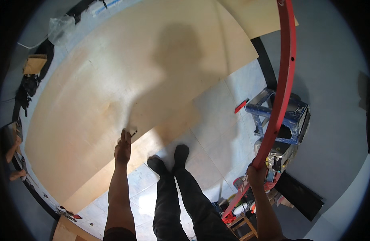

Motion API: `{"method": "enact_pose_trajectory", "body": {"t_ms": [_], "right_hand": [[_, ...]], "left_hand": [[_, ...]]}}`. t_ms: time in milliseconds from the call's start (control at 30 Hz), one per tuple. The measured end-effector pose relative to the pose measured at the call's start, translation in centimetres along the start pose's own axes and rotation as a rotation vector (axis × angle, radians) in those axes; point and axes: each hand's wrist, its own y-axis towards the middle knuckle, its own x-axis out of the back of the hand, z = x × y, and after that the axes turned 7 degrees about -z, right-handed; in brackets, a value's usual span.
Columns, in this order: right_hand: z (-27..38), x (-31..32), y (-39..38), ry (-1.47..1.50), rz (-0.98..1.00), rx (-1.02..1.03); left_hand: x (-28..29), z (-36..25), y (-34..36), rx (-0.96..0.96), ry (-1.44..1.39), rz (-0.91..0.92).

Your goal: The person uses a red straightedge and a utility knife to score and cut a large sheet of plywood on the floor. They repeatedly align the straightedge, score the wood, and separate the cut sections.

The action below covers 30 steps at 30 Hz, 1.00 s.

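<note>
My left hand [122,149] is closed around a short dark pencil or marker [134,133], its thin tip pointing up and right. It is over the near edge of a large pale wooden sheet [84,96] lying on the floor. My shadow falls across that sheet. On the right, my right hand [257,175] grips a long red bar [285,76] with small holes along it, which looks like a straightedge or level. The bar rises past the top of the picture and slopes down to the lower right. Its curve comes from the lens.
A paint-spattered blue stool [287,116] stands behind the bar, above a cluttered pile of tools. A small red-and-black tool [241,105] lies on the tiles [211,140]. Another pale sheet [261,18] is at the far right. Another person's hands [17,174] show at the far left.
</note>
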Motion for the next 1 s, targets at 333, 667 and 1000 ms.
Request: {"method": "enact_pose_trajectory", "body": {"t_ms": [333,667,1000], "right_hand": [[-1.6,-4.3,-2.6,-0.278,0.128,0.138],[-2.8,-6.5,-2.7,-0.182,0.225,0.036],[-3.0,-7.1,-0.7,-0.246,0.179,0.085]], "left_hand": [[-3.9,-6.5,-3.4,-0.145,0.012,0.156],[-6.4,-13.6,-3.3,-0.160,0.026,0.156],[-7.1,-14.1,-4.4,-0.184,-0.108,0.257]]}}
